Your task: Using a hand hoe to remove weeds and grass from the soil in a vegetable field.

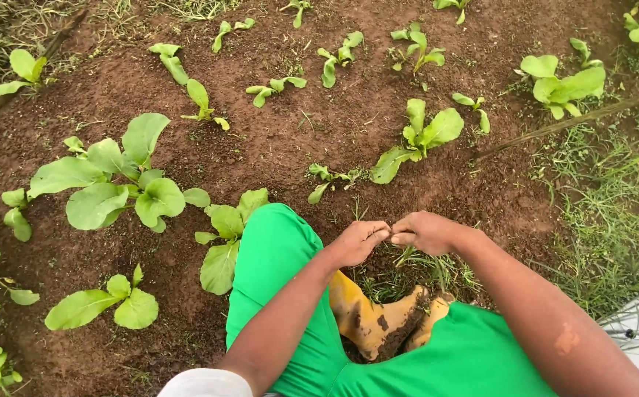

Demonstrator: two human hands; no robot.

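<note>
Both hands meet above the weeds (415,261): left hand (360,241) and right hand (424,231) fingers narrow, pinched on a thin blade running across between them, soil (283,140) beyond.

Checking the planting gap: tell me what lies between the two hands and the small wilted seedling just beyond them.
In the head view, only bare brown soil with a few thin grass blades lies between the left hand, the right hand and the small wilted seedling.

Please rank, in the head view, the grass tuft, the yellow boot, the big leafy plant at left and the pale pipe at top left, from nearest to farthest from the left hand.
1. Grass tuft, just under the left hand.
2. Yellow boot, below it.
3. Big leafy plant, off to the left.
4. Pale pipe, top left edge.
</note>
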